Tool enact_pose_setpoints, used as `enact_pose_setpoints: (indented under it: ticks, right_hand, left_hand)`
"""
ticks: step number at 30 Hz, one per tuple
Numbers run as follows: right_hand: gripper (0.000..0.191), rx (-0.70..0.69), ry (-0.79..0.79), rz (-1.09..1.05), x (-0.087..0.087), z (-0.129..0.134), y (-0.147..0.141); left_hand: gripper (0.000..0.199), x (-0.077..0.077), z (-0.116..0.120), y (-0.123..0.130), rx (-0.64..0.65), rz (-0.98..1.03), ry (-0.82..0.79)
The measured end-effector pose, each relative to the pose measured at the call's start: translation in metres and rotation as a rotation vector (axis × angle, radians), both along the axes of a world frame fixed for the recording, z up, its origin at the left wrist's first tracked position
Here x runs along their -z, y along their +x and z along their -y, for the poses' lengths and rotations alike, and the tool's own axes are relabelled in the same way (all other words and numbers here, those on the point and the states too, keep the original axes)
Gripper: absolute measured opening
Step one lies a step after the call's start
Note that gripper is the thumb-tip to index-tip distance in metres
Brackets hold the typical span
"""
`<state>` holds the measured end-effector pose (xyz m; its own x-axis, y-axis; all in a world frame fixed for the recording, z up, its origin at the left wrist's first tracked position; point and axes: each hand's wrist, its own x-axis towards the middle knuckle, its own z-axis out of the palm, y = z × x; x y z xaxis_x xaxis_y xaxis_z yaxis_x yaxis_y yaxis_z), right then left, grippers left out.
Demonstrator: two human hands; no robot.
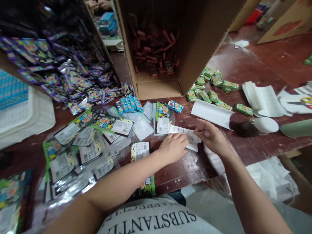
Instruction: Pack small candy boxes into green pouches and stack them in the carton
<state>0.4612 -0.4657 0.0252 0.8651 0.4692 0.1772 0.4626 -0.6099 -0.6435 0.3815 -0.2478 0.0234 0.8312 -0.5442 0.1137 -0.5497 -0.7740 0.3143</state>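
A strip of white printed labels [181, 129] lies across the dark red table in front of me. My left hand [173, 147] rests palm down on the strip, fingers laid flat over it. At the strip's right end, my right hand [211, 135] pinches it between thumb and fingers. Just beyond my left hand is a clear plastic bag with a green and black card [163, 110], which bears a white barcode label. Beside that card sits a small blue candy packet [175, 106]. Another labelled bag [140, 150] is partly covered by my left forearm.
Overlapping labelled bags [87, 149] spread to the left. An open carton [159, 89] holds red packets; purple packets [73, 76] fill a box at left. Green packets [214, 78], a curled white sheet [212, 113], a white-topped roll [264, 125] and scissors [305, 100] lie right.
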Motion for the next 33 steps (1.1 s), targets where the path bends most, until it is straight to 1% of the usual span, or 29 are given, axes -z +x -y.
enact_pose_setpoints:
  ticks: [4,6,8,10,11,13,14,15,16,17,19,21,23,25,26,28,31,33]
  right_hand:
    - [0.049,0.102,0.233,-0.113,-0.004,-0.002,-0.001]
    - [0.048,0.12,0.339,-0.173,-0.012,-0.007,0.001]
    - [0.049,0.099,0.445,-0.238,-0.022,-0.013,-0.001]
    - [0.048,0.077,0.512,-0.273,-0.032,-0.02,-0.007]
    - [0.047,0.067,0.527,-0.287,-0.035,-0.024,-0.012]
    - [0.044,0.044,0.547,-0.337,-0.04,-0.036,-0.025]
    - [0.044,0.027,0.554,-0.379,-0.041,-0.045,-0.032]
    - [0.043,0.004,0.563,-0.428,-0.041,-0.054,-0.04]
    - [0.043,-0.028,0.573,-0.479,-0.042,-0.066,-0.048]
    - [0.042,-0.068,0.584,-0.528,-0.043,-0.078,-0.056]
    - [0.042,-0.159,0.609,-0.604,-0.045,-0.105,-0.068]
    - [0.044,-0.23,0.633,-0.664,-0.048,-0.129,-0.077]
    - [0.048,-0.267,0.641,-0.731,-0.05,-0.149,-0.082]
    - [0.05,-0.29,0.62,-0.783,-0.051,-0.163,-0.084]
    - [0.05,-0.304,0.599,-0.801,-0.05,-0.168,-0.084]
    - [0.051,-0.33,0.552,-0.825,-0.047,-0.176,-0.084]
    - [0.054,-0.345,0.492,-0.832,-0.038,-0.183,-0.086]
    - [0.058,-0.336,0.467,-0.775,-0.03,-0.184,-0.089]
  left_hand:
    - [0.03,-0.001,0.004,0.0,-0.013,-0.011,0.008]
    - [0.032,-0.009,0.002,-0.004,-0.003,-0.006,0.026]
    - [0.035,-0.021,-0.008,-0.014,0.018,0.043,0.029]
    - [0.04,-0.034,-0.028,-0.028,-0.006,0.105,0.002]
    - [0.042,-0.039,-0.042,-0.036,-0.071,0.122,-0.017]
    - [0.045,-0.045,-0.077,-0.053,-0.306,0.107,-0.046]
    - [0.043,-0.045,-0.095,-0.061,-0.44,0.069,-0.05]
    - [0.04,-0.044,-0.113,-0.067,-0.541,0.013,-0.054]
    - [0.034,-0.042,-0.129,-0.073,-0.592,-0.057,-0.065]
    - [0.027,-0.041,-0.142,-0.078,-0.606,-0.128,-0.092]
    - [0.017,-0.04,-0.158,-0.086,-0.575,-0.252,-0.205]
    - [0.013,-0.042,-0.162,-0.09,-0.57,-0.344,-0.388]
    - [0.012,-0.045,-0.16,-0.093,-0.591,-0.462,-0.628]
    - [0.011,-0.046,-0.156,-0.095,-0.625,-0.584,-0.858]
    - [0.01,-0.047,-0.154,-0.096,-0.649,-0.633,-0.944]
    - [0.009,-0.046,-0.151,-0.098,-0.714,-0.677,-1.036]
    - [0.01,-0.047,-0.149,-0.102,-0.787,-0.673,-1.065]
    - [0.009,-0.047,-0.149,-0.103,-0.797,-0.674,-1.066]
